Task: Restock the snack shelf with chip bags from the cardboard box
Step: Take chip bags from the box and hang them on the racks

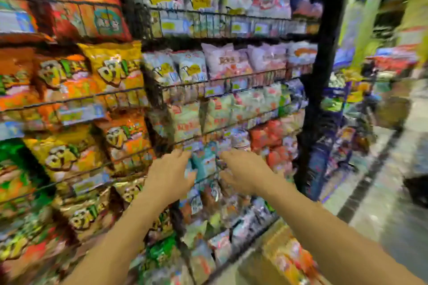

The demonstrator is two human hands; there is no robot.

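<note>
Though blurred, the teal chip bag point(205, 164) stands between left hand point(171, 170) and right hand point(243, 172), fingers straight.

A single view, worn on the person's head, faces forward and down at the snack shelf point(222, 79), near enough that it fills the frame's left and centre. The left hand point(169, 174) and right hand point(245, 174) sit low centre; aisle floor point(382, 220) shows at right.

Bright, even store light, heavy motion blur smearing everything, blocky pixel artifacts throughout, wide-angle bending at the edges, nothing sharp.
</note>
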